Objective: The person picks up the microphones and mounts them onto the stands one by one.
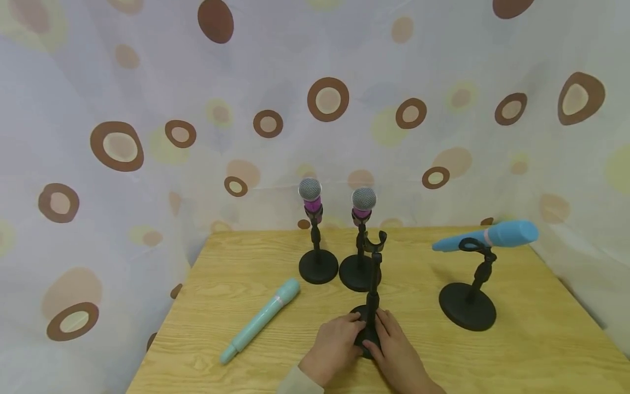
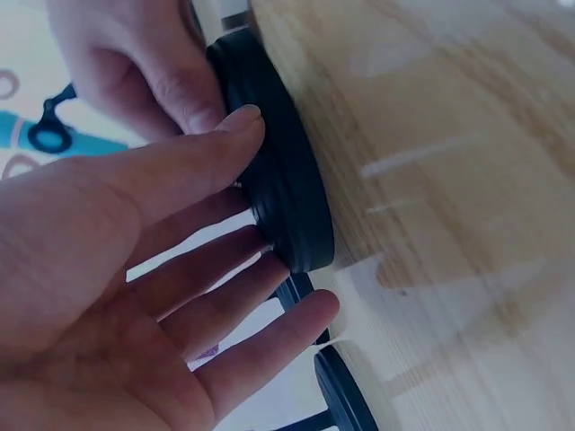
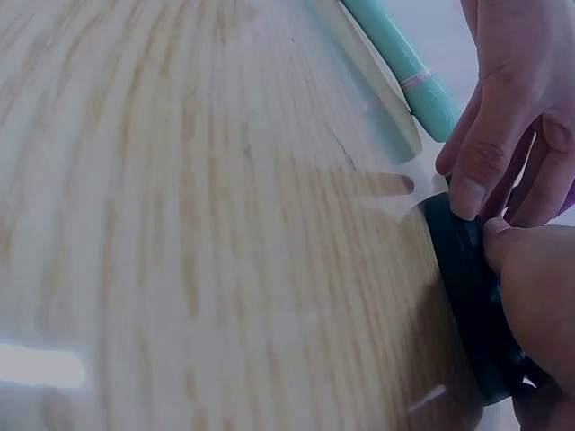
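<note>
In the head view a black desktop microphone stand [image 1: 372,298] stands upright near the front, its clip holding no microphone. My left hand [image 1: 336,346] grips the left side of its round base [image 2: 278,171], thumb on the rim and fingers reaching over the base. From the right, my right hand [image 1: 400,355] grips the same base, its thumb at the near edge and fingers beside the pole. Both hands also show close together at the base in the wrist views. A mint green microphone [image 1: 261,320] lies on the table to the left.
Two stands with purple microphones, a left one [image 1: 310,190] and a right one [image 1: 363,200], stand behind the hands. To the right, another stand [image 1: 467,306] bears a blue microphone [image 1: 507,234], tilted. A spotted curtain [image 1: 295,65] hangs behind the wooden table [image 1: 236,257].
</note>
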Demonstrator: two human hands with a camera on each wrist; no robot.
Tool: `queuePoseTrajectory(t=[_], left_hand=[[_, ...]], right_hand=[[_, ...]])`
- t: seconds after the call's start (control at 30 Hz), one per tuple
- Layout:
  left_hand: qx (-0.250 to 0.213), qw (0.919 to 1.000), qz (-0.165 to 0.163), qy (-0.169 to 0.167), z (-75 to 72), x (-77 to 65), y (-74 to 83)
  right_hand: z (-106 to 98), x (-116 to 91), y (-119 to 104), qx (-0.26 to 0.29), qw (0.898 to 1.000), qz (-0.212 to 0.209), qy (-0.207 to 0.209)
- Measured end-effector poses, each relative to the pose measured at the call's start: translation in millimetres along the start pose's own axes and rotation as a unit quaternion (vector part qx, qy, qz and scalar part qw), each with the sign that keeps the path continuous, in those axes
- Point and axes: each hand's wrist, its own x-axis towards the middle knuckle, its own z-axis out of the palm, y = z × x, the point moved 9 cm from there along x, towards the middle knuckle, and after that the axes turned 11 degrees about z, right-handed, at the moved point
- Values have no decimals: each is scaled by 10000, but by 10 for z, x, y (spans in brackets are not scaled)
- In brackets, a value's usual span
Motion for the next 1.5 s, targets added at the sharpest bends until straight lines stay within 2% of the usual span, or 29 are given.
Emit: queuePoseTrajectory(t=[0.2,0.3,0.4,0.6,0.73,0.83,0.93,1.13,1.3,1.5], left_hand=[[-734,9972,98,-15,-10,-82,-120],[-1074,9942,-14,-110,0,-136,-219],[-1148,9932,-174,-5,-59,-204,-362],[-929,9905,-467,903,-368,-384,-748],[-773,9826,-828,1472,-558,-535,-1010],[-708,9760,-1207,1672,-630,-649,-1183],[-553,9718,-1583,1659,-631,-750,-1323],[-231,9709,-1860,1488,-552,-850,-1435],[-397,9666,-2078,1449,-473,-879,-1496],[-744,9662,-2301,895,-317,-861,-1537]], right_hand=[[34,0,-20,-72,10000,17,-15],[51,-9,-23,-124,9999,25,8],[44,-19,-39,-124,9999,-33,80],[32,-16,-39,-90,9999,34,-43],[33,-16,-27,-62,9999,68,-91],[24,-21,-23,-58,10000,42,-24],[17,-30,-15,-84,9999,-2,89],[8,-53,9,-127,9995,-65,275],[-3,-59,15,-95,9995,-69,288],[7,-54,18,-119,9997,-71,213]])
